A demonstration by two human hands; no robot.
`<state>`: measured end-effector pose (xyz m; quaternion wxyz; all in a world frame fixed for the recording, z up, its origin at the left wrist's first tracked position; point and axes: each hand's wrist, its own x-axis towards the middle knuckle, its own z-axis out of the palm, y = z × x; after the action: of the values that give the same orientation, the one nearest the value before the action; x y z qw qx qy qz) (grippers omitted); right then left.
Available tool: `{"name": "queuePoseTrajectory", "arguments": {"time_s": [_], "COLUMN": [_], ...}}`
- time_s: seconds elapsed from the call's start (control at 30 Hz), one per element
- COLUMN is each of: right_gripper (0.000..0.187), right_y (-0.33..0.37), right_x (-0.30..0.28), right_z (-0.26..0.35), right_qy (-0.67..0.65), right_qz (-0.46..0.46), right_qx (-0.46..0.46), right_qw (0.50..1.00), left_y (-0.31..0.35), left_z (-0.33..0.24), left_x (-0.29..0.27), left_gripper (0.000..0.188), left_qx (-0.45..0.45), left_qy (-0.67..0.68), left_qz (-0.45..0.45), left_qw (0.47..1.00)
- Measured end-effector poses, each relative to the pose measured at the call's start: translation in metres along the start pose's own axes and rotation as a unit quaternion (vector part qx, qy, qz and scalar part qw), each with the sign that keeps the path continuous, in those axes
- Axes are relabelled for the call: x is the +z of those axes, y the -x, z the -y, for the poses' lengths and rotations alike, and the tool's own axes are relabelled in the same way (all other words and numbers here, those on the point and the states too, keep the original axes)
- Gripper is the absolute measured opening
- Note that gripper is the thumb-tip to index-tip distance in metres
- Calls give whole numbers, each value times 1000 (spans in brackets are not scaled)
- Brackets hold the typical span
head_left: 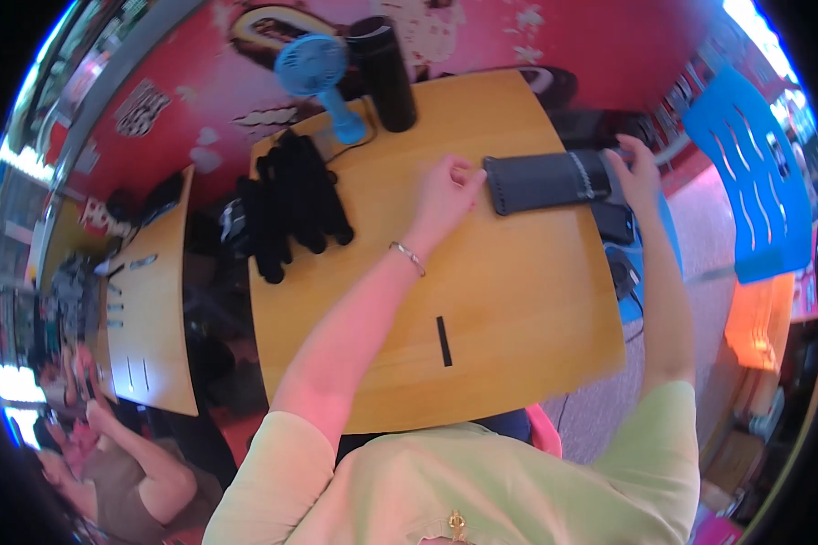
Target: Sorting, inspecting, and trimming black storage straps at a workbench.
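A dark grey flat pouch [532,183] with a stitched edge lies across the far right of the wooden table, its black right end reaching past the table's edge. My left hand [447,198] is closed with curled fingers right beside the pouch's left end; whatever its fingertips pinch, if anything, is hidden. At the other end my right hand [641,173] is held with thumb and forefinger apart, close to the black end. Whether it touches the pouch I cannot make out. On the near part of the table [373,363] lies a thin black strip [443,341].
Black gloves [295,200] lie at the table's left. Behind them stand a blue fan [318,73] and a black bottle [386,77]. A blue chair [754,182] is at the right. Another person [145,481] sits at lower left, by a second table [154,318].
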<state>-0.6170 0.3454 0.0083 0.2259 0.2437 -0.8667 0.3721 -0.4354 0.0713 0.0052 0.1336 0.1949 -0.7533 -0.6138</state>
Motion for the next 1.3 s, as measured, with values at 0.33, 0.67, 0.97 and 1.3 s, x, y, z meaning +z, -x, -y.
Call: {"name": "queuePoseTrajectory", "arguments": {"time_s": [0.33,0.67,0.97,1.3], "right_gripper": [14,29,78,80], "right_y": [59,147,153,144], "right_x": [7,114,173,193], "right_z": [192,347,424,425], "right_qy": [-255,-266,-15,10], "right_qz": [172,268,293,293], "right_qx": [24,-242,-442,-429], "right_qw": [951,894,848,855], "left_y": [181,193,145,143], "left_z": [-5,85,79,73], "left_x": [-145,-272,-279,-284], "left_gripper": [18,26,42,32], "left_qx": [82,52,-104,-109], "left_qy": [66,55,226,209], "left_qz": [-22,-306,-248,-247], "left_qw": [994,949,936,940]}}
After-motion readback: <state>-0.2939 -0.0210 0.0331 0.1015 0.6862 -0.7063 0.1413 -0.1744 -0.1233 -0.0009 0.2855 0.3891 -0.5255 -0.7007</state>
